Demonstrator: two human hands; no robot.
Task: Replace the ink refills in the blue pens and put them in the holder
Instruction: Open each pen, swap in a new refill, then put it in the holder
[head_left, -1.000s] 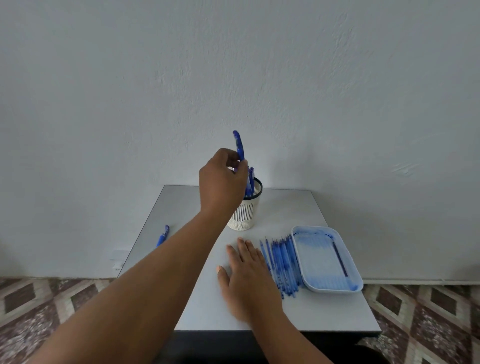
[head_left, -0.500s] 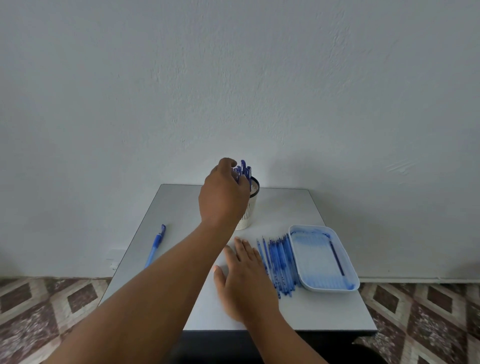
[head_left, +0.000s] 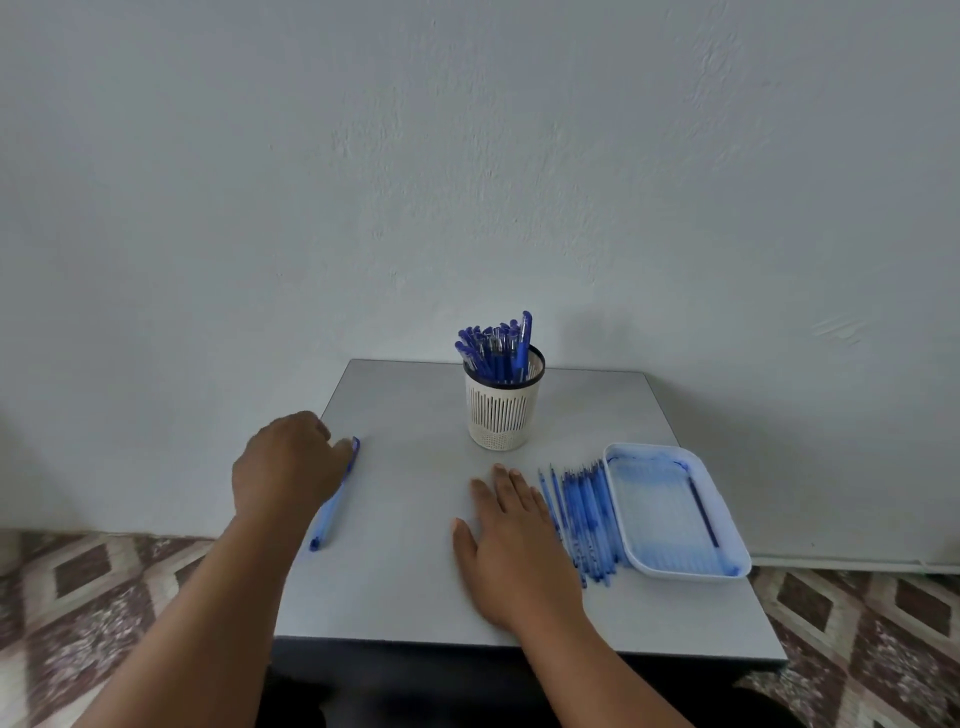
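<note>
A white slotted holder (head_left: 501, 415) stands at the back middle of the grey table (head_left: 405, 519), filled with several blue pens (head_left: 496, 349). One more blue pen (head_left: 332, 506) lies near the table's left edge. My left hand (head_left: 288, 462) hovers over that pen's far end, fingers loosely curled, a fingertip touching it by the cap; the pen lies flat. My right hand (head_left: 514, 540) rests flat on the table, fingers straight, beside a row of several blue refills (head_left: 584, 514).
A white tray (head_left: 644, 519) stained with blue ink sits at the right, holding one dark refill (head_left: 704, 512). A plain wall rises close behind the table. Patterned floor tiles show on both sides below the table's edges.
My left hand let go of a pen into the holder, then swung down and left to the lone pen by the table's edge. My right hand stayed flat.
</note>
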